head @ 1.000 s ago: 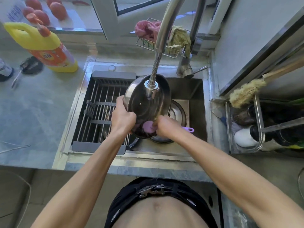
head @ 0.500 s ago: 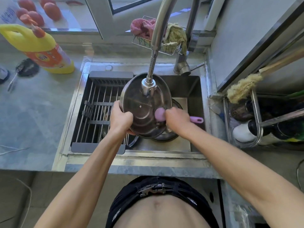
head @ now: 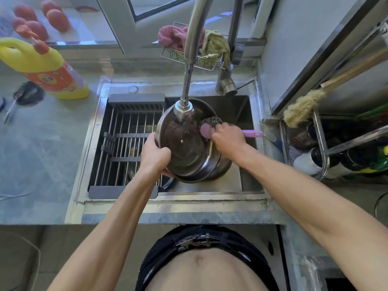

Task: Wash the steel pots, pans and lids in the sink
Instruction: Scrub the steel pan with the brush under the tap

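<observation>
Since a moment ago my right hand has carried the scrubber from the lower edge of the lid up to its upper right rim, near the centre of the frame. That grip is curled tight round the scrubber's pink handle, which sticks out to the right past my knuckles, and the steel-wool head presses on the lid's rim. My left hand grips the lid's left edge, thumb on the inner face and fingers wrapped behind, holding it tilted with the hollow side towards me. The lid sits over the sink, just under the faucet head, whose flexible hose rises to the top of the frame. Behind the lid's lower right edge another steel pot shows on the sink floor. To the left, a drying rack spans the sink's left half, with more steelware dimly visible beneath its bars. On the bench at upper left stands a yellow detergent bottle, a dark scouring pad just beside it. Red tomatoes lie on the sill beyond. A wire basket behind the faucet holds a pink cloth and a yellowish one. At right, a straw brush rests over a rack of bottles.
</observation>
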Action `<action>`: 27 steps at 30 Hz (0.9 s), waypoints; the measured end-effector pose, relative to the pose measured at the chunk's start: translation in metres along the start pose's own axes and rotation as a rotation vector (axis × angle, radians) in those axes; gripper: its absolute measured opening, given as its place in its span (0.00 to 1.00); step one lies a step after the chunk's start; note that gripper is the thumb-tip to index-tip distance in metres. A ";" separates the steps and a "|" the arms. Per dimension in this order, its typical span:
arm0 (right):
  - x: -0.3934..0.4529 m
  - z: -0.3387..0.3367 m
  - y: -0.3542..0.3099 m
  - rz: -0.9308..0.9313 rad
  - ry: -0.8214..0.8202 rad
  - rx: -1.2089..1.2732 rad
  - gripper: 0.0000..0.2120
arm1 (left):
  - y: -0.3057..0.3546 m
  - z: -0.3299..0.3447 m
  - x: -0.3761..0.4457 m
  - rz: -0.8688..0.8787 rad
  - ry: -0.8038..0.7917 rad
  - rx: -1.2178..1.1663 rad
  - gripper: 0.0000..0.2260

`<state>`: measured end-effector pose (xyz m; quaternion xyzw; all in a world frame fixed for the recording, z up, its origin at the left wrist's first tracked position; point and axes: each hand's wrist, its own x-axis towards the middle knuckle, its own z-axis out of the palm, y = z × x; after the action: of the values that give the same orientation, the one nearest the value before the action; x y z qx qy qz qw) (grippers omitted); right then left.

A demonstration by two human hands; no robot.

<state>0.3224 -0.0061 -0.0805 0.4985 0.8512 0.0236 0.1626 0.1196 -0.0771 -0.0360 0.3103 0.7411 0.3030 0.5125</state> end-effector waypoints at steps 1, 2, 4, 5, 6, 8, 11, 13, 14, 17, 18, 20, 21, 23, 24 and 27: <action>-0.002 0.003 -0.005 0.020 -0.032 0.044 0.16 | 0.001 -0.002 0.002 0.011 0.030 0.000 0.19; -0.004 0.007 -0.011 0.043 -0.078 0.126 0.15 | 0.003 -0.002 0.003 0.029 0.061 0.001 0.19; -0.011 0.011 -0.029 0.061 -0.183 0.320 0.15 | 0.002 -0.005 0.007 0.083 0.126 0.023 0.20; -0.013 0.013 -0.036 0.059 -0.222 0.414 0.16 | 0.001 -0.006 0.009 0.103 0.146 0.029 0.20; -0.014 0.017 -0.041 0.057 -0.238 0.487 0.16 | 0.000 -0.006 0.010 0.108 0.154 0.024 0.21; -0.014 0.021 -0.041 0.103 -0.185 0.620 0.16 | -0.004 -0.008 0.014 0.073 0.132 -0.027 0.21; -0.014 0.024 -0.030 0.282 0.008 0.867 0.09 | -0.009 -0.015 0.020 -0.036 0.054 -0.182 0.20; -0.015 0.023 -0.022 0.375 0.077 0.893 0.09 | -0.013 -0.020 0.024 -0.061 0.009 -0.199 0.20; -0.015 0.023 -0.019 0.402 0.088 0.887 0.12 | -0.014 -0.022 0.024 -0.058 -0.006 -0.179 0.20; -0.015 0.020 -0.017 0.493 0.105 0.834 0.19 | -0.012 -0.028 0.029 -0.048 -0.077 -0.106 0.16; -0.015 0.021 -0.017 0.523 0.129 0.809 0.20 | -0.009 -0.029 0.028 -0.041 -0.092 -0.086 0.14; -0.016 0.021 -0.016 0.607 0.145 0.812 0.24 | -0.002 -0.033 0.029 -0.011 -0.091 -0.036 0.12; -0.016 0.024 -0.014 0.643 0.110 0.844 0.26 | 0.001 -0.034 0.028 0.012 -0.089 -0.014 0.12; -0.016 0.029 -0.009 0.657 -0.021 0.968 0.22 | 0.007 -0.036 0.028 0.054 -0.086 0.022 0.09; -0.016 0.031 -0.008 0.654 -0.077 1.075 0.16 | 0.007 -0.037 0.030 0.060 -0.077 0.024 0.05; -0.016 0.033 -0.010 0.745 -0.072 1.326 0.08 | 0.003 -0.032 0.029 0.075 -0.005 -0.054 0.05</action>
<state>0.3309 -0.0290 -0.1100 0.7467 0.4567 -0.4557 -0.1618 0.0817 -0.0571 -0.0414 0.3249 0.7192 0.3412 0.5107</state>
